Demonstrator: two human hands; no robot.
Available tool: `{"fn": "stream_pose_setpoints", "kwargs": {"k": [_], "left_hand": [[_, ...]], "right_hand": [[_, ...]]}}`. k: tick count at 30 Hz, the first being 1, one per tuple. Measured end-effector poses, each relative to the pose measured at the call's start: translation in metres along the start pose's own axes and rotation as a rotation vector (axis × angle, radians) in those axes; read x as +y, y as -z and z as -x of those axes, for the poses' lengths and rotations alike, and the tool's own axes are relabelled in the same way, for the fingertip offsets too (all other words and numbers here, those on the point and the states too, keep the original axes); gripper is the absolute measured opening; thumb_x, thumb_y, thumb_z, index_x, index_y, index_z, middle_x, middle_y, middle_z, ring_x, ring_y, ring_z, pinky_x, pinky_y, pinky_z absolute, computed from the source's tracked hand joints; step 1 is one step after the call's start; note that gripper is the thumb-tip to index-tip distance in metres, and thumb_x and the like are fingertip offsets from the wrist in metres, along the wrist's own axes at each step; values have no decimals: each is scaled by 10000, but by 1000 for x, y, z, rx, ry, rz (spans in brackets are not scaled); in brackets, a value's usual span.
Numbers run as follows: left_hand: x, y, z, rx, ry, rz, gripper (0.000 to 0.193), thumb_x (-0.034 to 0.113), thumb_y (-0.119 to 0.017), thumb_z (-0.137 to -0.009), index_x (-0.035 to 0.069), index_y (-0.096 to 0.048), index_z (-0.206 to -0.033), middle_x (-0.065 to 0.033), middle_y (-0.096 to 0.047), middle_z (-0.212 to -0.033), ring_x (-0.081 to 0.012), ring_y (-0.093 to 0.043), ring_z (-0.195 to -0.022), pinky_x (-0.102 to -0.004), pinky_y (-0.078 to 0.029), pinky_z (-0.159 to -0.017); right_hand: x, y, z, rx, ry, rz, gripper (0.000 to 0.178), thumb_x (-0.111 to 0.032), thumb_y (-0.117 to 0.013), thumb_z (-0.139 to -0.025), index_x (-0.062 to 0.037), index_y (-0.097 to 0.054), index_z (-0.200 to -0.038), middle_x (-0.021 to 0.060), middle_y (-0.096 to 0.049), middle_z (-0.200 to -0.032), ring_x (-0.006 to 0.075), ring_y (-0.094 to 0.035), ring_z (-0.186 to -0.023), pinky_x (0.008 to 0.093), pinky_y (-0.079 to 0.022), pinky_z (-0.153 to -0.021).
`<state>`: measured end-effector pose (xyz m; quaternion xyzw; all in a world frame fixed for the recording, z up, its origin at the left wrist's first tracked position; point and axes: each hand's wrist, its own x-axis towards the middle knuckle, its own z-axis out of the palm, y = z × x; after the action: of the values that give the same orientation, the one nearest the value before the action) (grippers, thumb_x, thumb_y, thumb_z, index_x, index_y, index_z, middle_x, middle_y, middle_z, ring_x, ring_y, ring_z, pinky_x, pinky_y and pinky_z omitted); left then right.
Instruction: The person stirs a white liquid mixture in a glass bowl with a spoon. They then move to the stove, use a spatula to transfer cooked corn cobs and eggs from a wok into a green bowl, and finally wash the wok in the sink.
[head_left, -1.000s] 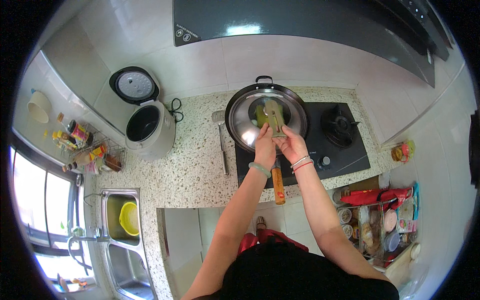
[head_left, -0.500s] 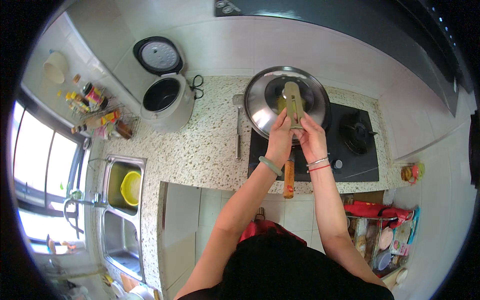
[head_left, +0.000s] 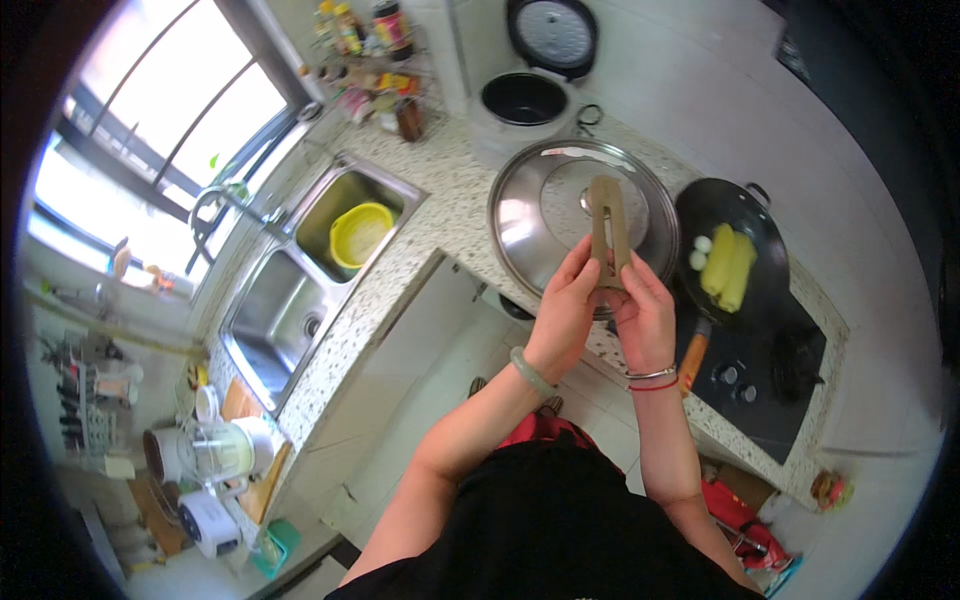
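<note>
Two hands pinch one pair of tongs: the left hand [head_left: 562,320] has its thumb and fingers closed narrow on one side of the near end, and the right hand [head_left: 645,315] grips it likewise on the other side. The beige tongs [head_left: 600,230] lie above the lid, in front of the wearer's body. Their far end points away from the person, and their long axis runs almost straight ahead, leaning slightly left at the tip; a slit follows that axis down the middle. One round steel lid [head_left: 545,230] is beneath them, with one knob [head_left: 585,203] just beside the tongs; whether they grip it I cannot tell.

To the right, one black wok [head_left: 770,260] sits on the stove [head_left: 768,420], its single wooden handle [head_left: 693,358] aimed back toward the person. Two yellow corn cobs [head_left: 727,268] lie in it side by side, their length running toward the person, with two white eggs [head_left: 700,252] just left of them. One rice cooker [head_left: 495,130] with its cover raised stands behind the lid on the speckled surface [head_left: 455,210].
</note>
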<state>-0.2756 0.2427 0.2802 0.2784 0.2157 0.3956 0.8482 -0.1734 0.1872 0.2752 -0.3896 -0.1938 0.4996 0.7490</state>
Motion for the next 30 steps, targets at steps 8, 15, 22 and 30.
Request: {"fn": "stream_pose_setpoints", "kwargs": {"k": [8,15,22,30], "left_hand": [[77,113,19,249,-170,-3,454,149,-459,-1051,21,-392,-1481,-63,-556,-1352,-151,-534,-1190,-314,-417,-1004],[126,213,-1,311,-178,-11,451,126,-453,-1047,12,-390,-1479,-79,-551,-1359,-165,-535,-1207,-318,-430,-1013],[148,291,-44,305,-84,-27,481,100,-430,-1039,18,-345,-1506,-88,-502,-1425,-182,-498,-1275,-320,-402,-1055],[166,324,-74,347,-3,-22,468,86,-415,-1046,7,-342,-1501,-96,-521,-1390,-188,-524,-1247,-330,-423,-1045]], "right_hand": [[115,-87,-41,-166,-215,23,374,-105,-484,-1016,24,-522,-1365,84,-638,-1246,142,-625,-1055,284,-510,-873],[207,-133,-88,-229,-284,64,373,-112,-508,-1012,27,-527,-1358,85,-641,-1241,151,-626,-1078,299,-516,-882],[269,-154,-133,-130,-309,90,394,-87,-515,-1008,41,-504,-1381,109,-620,-1273,175,-622,-1115,305,-525,-931],[303,-164,-160,-46,-298,85,388,-76,-495,-1015,38,-500,-1386,106,-608,-1291,174,-603,-1147,318,-514,-958]]}}
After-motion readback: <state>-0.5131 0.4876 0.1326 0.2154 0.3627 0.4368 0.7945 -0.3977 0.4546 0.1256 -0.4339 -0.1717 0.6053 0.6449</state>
